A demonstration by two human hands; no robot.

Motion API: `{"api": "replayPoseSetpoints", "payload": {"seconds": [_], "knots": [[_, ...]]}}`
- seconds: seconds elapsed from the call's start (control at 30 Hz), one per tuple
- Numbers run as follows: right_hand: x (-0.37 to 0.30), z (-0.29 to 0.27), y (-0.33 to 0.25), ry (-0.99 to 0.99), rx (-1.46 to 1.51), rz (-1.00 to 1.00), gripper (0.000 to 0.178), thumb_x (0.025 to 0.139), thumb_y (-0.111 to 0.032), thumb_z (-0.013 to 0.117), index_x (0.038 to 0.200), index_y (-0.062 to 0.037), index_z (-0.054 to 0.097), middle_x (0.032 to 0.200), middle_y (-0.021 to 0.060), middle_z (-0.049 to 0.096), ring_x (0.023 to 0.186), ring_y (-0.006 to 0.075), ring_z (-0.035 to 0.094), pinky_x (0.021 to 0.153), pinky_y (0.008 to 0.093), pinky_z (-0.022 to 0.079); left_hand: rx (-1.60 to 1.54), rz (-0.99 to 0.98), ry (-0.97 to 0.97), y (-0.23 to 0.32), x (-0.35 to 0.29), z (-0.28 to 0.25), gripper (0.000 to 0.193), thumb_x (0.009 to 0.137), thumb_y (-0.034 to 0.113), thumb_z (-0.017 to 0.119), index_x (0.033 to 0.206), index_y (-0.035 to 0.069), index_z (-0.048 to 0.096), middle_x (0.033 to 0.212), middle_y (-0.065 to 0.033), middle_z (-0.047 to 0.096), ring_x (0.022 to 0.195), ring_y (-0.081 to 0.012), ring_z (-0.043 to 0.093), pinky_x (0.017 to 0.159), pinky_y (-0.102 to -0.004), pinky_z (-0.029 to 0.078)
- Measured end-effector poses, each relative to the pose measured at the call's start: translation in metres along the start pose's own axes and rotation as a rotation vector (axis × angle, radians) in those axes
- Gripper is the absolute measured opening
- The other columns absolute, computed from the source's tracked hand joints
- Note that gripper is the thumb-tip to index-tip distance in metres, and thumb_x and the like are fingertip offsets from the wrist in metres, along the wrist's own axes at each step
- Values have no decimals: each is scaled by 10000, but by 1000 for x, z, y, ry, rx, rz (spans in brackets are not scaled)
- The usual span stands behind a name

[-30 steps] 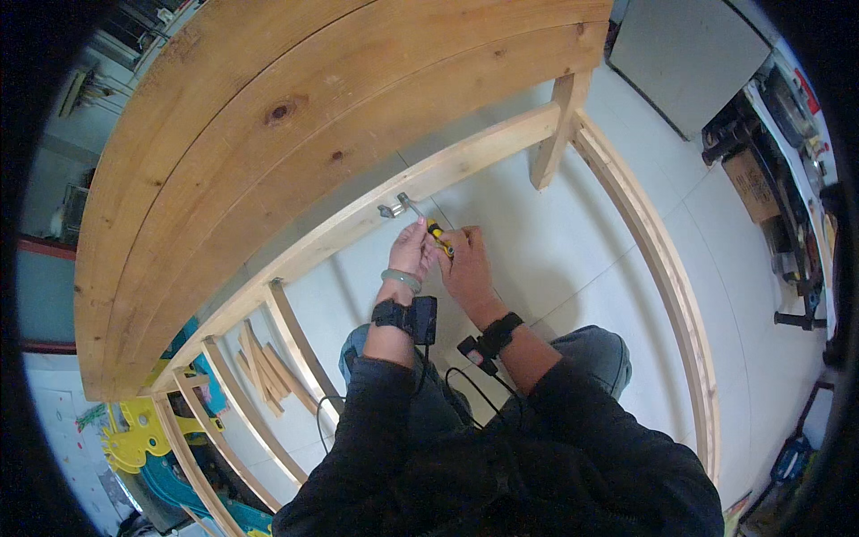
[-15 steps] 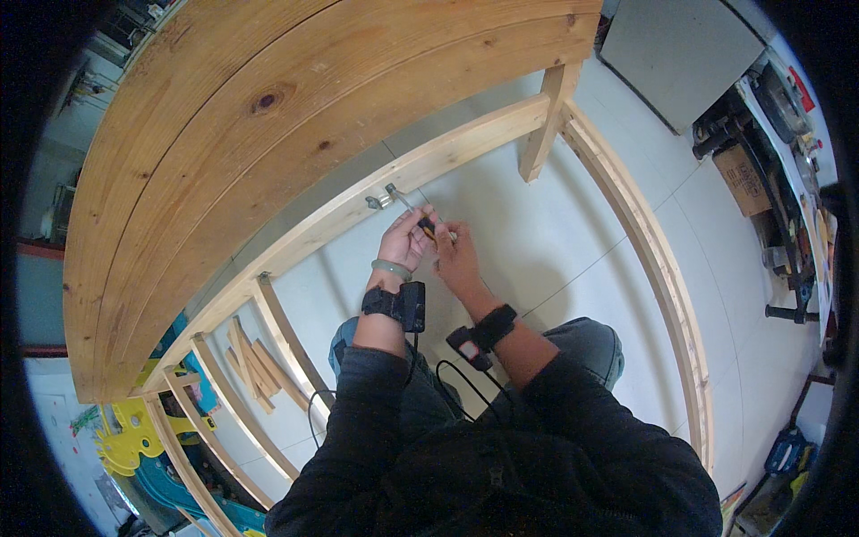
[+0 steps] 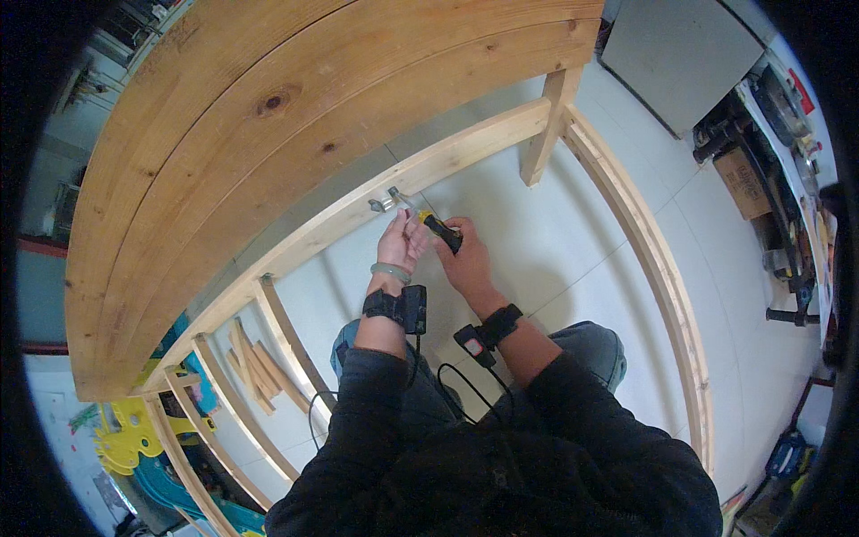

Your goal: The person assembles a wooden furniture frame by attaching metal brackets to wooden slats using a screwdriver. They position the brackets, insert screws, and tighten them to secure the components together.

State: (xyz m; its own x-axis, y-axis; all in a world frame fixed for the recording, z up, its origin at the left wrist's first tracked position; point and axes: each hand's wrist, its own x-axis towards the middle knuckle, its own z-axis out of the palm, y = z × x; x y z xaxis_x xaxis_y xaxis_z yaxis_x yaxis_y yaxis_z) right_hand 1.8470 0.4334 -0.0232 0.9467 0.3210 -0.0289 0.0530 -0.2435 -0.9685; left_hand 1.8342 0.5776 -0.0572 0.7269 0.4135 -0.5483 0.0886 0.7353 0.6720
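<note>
My right hand (image 3: 467, 258) grips the black and yellow handle of a screwdriver (image 3: 442, 234). The slim metal shaft slants up and left toward a small metal fitting (image 3: 385, 203) on the side of a pale wooden rail (image 3: 331, 224). Just below that fitting, my left hand (image 3: 403, 242) has its fingertips pinched about the shaft, its palm turned partly upward. Where exactly the tip meets the fitting is too small to make out.
A wide plank top (image 3: 259, 143) spans the upper left. A curved-looking wooden beam (image 3: 640, 233) runs down the right side. Loose wood strips (image 3: 259, 371) lie on the floor beyond the left slats (image 3: 286, 331). A shelf with tools and a cardboard box (image 3: 743, 183) stands far right.
The screwdriver handle has shifted right and down, and more of it shows. My right hand now wraps the handle instead of pinching at its end; my left hand stays near the fitting.
</note>
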Motion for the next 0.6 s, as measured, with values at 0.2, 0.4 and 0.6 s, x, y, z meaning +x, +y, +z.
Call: {"api": "replayPoseSetpoints", "payload": {"seconds": [0.2, 0.4, 0.6], "knots": [[-3, -4, 4, 150, -133, -249, 286, 697, -12, 586, 964, -81, 511, 882, 149, 519, 844, 357, 533, 717, 419, 448, -56, -45, -107, 7, 11, 4, 245, 882, 353, 513, 870, 113, 560, 576, 65, 446, 457, -86, 397, 453, -226, 380], [-7, -21, -4, 121, -249, -278, 197, 726, -45, 602, 904, -62, 521, 857, 128, 563, 811, 299, 564, 705, 368, 454, -120, -79, -20, -14, 34, -14, 233, 877, 340, 529, 843, 118, 592, 677, 65, 579, 537, -52, 524, 505, -196, 438], [-5, -37, -5, 19, -239, 21, 203, 809, -235, 596, 903, -73, 520, 759, 172, 607, 695, 363, 595, 611, 419, 471, -291, -175, 70, -38, 18, -25, 225, 905, 287, 476, 1033, 117, 548, 1084, -13, 602, 854, -121, 583, 647, -263, 489]]}}
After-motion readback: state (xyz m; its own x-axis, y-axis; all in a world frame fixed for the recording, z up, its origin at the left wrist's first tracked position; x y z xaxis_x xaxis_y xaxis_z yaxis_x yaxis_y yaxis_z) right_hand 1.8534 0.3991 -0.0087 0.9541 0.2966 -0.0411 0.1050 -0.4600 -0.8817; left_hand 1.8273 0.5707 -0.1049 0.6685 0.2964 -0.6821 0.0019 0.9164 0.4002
